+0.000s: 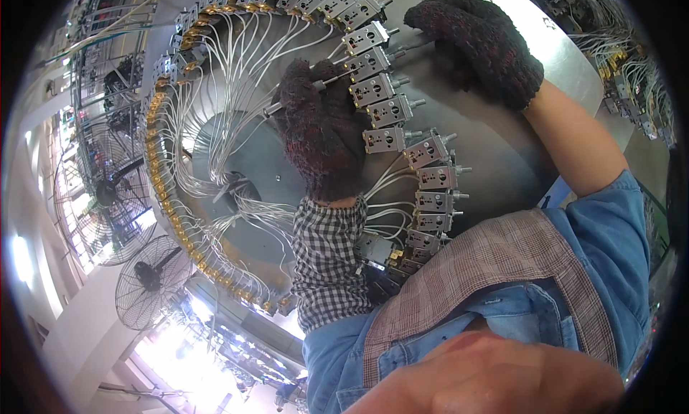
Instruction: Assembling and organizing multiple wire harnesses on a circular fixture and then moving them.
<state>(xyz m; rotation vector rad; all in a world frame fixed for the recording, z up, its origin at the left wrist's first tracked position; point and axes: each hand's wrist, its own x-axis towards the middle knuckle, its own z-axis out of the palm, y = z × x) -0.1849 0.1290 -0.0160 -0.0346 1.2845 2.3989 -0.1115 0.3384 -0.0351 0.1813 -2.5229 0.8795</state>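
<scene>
My left hand (319,134), in a dark knitted glove, is closed around a slim metal rod-like tool (273,110). One end sticks out left of the glove; the thin tip reaches the inner side of a small metal switch-like unit (370,63). On the outer side, my right hand (481,48), gloved alike, has its fingers curled near that unit's shaft. Something thin and dark spans from the shaft to this glove; what the fingers hold is hidden. Similar boxy units with threaded shafts (438,177) curve along the round metal table (502,152).
White wires (222,62) run from the units to a bundle at a central hub (233,188). Brass-coloured terminals (159,177) line the left arc. Fans (147,274) stand at the left. More wired units (624,69) are at the far right.
</scene>
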